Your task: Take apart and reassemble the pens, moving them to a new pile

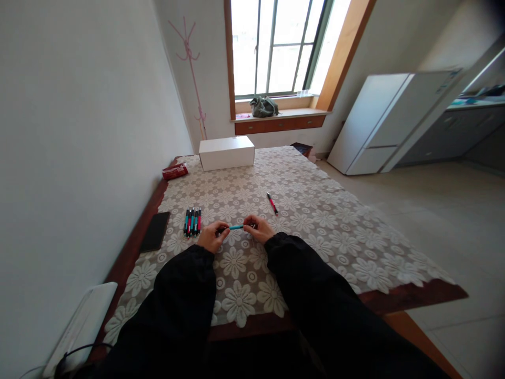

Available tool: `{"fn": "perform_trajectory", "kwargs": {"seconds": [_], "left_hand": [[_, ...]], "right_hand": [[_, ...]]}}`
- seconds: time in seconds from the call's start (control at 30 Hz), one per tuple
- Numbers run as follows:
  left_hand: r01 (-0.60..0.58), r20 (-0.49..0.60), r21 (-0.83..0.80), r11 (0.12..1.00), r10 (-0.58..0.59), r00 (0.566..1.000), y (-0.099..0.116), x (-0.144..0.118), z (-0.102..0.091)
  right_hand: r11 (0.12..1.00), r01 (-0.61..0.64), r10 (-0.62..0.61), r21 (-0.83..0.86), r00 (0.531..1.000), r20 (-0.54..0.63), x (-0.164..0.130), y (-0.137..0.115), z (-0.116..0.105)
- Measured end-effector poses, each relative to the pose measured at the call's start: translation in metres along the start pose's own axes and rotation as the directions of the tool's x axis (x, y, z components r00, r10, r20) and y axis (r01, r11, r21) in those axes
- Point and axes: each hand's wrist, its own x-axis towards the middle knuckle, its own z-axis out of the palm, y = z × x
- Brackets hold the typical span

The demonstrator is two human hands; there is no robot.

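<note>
Open lace tablecloth [315, 221] ahead and right of both hands — only a red pen [272, 203] lies there. Left: row of pens [192, 221], black phone [155, 231], then wall. White box [226, 152] stands far back.

Seven pens [192, 221], one white box [226, 152]

Your daylight enters through the tall barred window with the orange wooden frame [278, 47], panes blown out to white. The lace-covered wooden bench [315, 210] is evenly lit, shadows soft. Your black sleeves read as near-featureless dark. Strong wide-angle bending at the edges; the corners at right darken. The centre stays sharp.
</note>
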Motion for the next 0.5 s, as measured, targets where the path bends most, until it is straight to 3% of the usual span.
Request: {"fn": "perform_trajectory", "kwargs": {"seconds": [0.2,0.33,0.5], "left_hand": [[0.005,0.004,-0.004,1.0,-0.004,1.0,-0.0044,0.0015,0.0011],[-0.005,0.041,0.019,1.0,0.004,0.999,-0.0049,0.0025,0.0001],[0.014,0.05,0.062,0.998,-0.018,0.999,-0.003,0.0023,-0.0017]], "right_hand": [[0.976,0.096,-0.098,-0.194,0.995,-0.004,-0.0012,0.0034,0.0012],[0.897,0.168,-0.157,-0.408,0.986,0.061,-0.0013,0.0048,0.0006],[0.845,0.136,-0.134,-0.518,0.99,0.041,-0.0003,0.0051,-0.002]]}}
